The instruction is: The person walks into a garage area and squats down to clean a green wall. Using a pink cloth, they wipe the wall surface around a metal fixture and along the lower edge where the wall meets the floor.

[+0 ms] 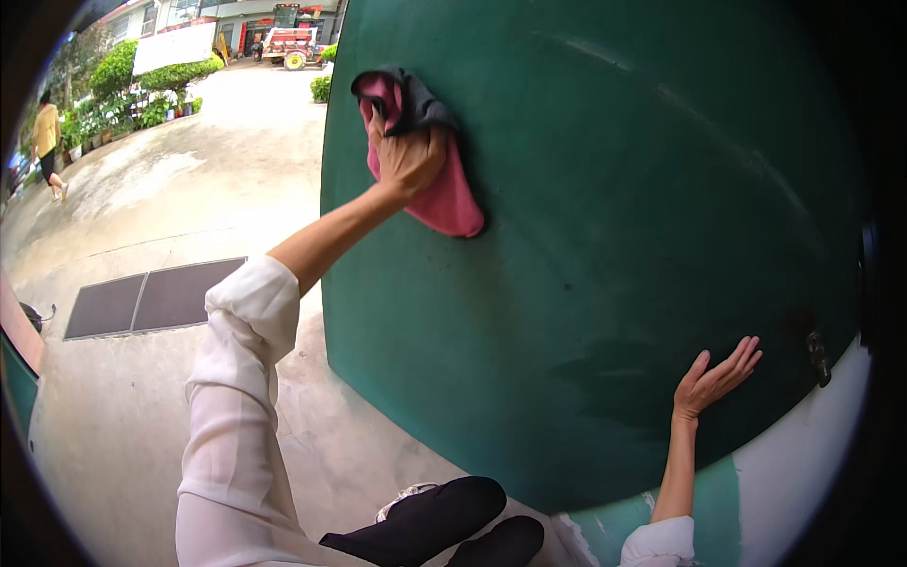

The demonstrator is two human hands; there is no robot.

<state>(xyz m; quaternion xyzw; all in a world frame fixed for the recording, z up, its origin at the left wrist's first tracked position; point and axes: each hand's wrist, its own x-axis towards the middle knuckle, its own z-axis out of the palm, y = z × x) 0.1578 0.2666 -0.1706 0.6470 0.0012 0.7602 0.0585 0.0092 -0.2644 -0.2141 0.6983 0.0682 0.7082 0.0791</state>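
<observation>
A large green door panel (602, 234) fills the middle and right of the view, with faint pale scuffs and small dark marks on it. My left hand (411, 159) presses a pink and dark grey cloth (453, 202) against the panel's upper left part, near its edge. The cloth hangs below the fingers. At the lower right, my right hand (716, 379) is spread against or just over the panel and holds nothing. A metal latch (819, 358) sits on the panel to the right of that hand.
Concrete ground (142, 397) lies to the left, with two dark floor grates (159, 299). A green and white wall (786, 453) is at the lower right. Farther off are a person in yellow (47, 138), potted plants (152, 110) and a red farm vehicle (292, 46).
</observation>
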